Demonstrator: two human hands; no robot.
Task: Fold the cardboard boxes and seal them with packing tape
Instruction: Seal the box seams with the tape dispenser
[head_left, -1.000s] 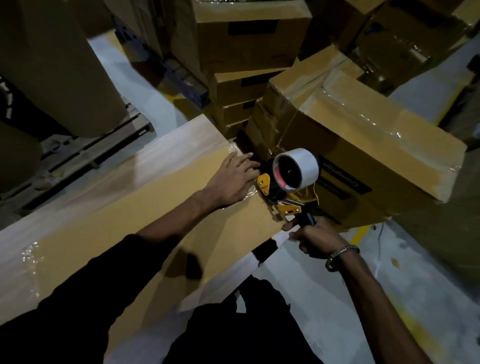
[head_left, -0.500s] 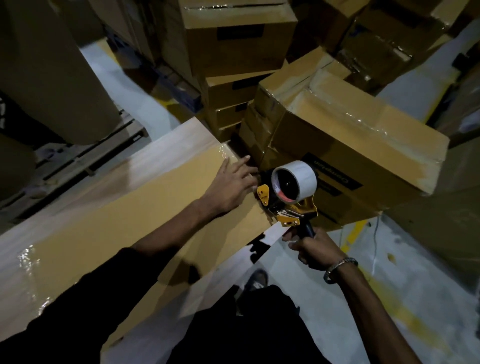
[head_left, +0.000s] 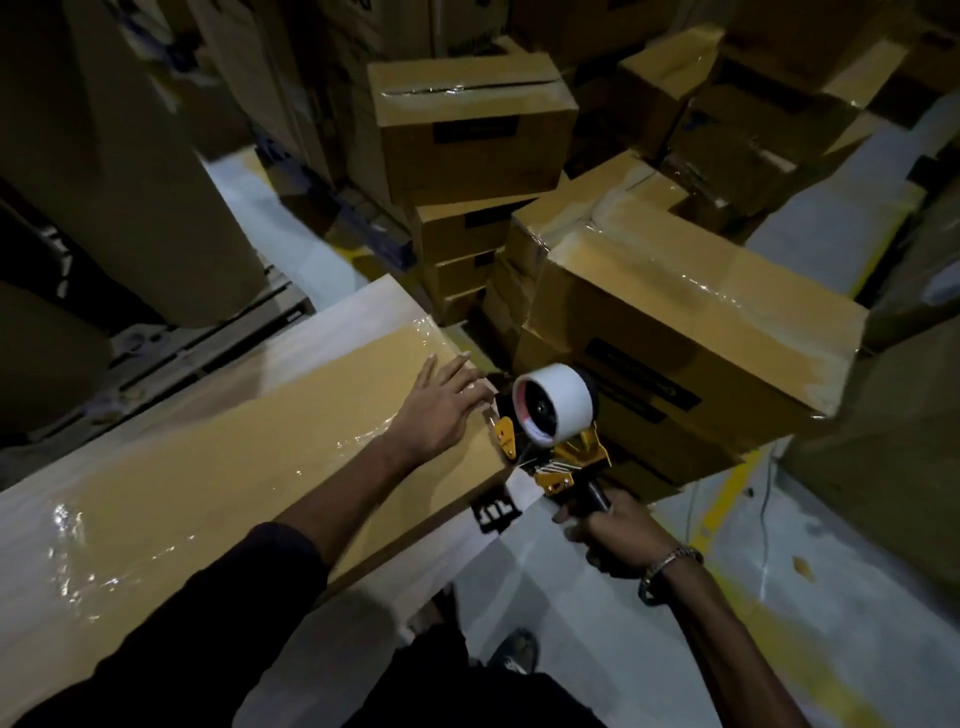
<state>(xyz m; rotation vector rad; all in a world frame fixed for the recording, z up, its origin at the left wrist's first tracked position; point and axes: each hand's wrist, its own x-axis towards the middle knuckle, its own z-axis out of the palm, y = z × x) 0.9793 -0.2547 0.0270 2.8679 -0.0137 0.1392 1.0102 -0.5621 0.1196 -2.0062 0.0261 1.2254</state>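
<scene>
L hand (head_left: 441, 410) flat on box (head_left: 234, 467); R hand (head_left: 615, 538) grip round tape gun (head_left: 553, 421) handle.

Left hand (head_left: 441, 410) lies flat, fingers straight; right hand (head_left: 618, 540) curled in a grip

1. Dim overall; far stacks nearly black.
2. Light from above, brightest on long box (head_left: 218, 457) top.
3. Glare off clear tape (head_left: 78, 561) at lower left.
4. Forearm shadow falls on the cardboard.
5. Wide-angle bend at edges; slight motion blur, grainy.
</scene>
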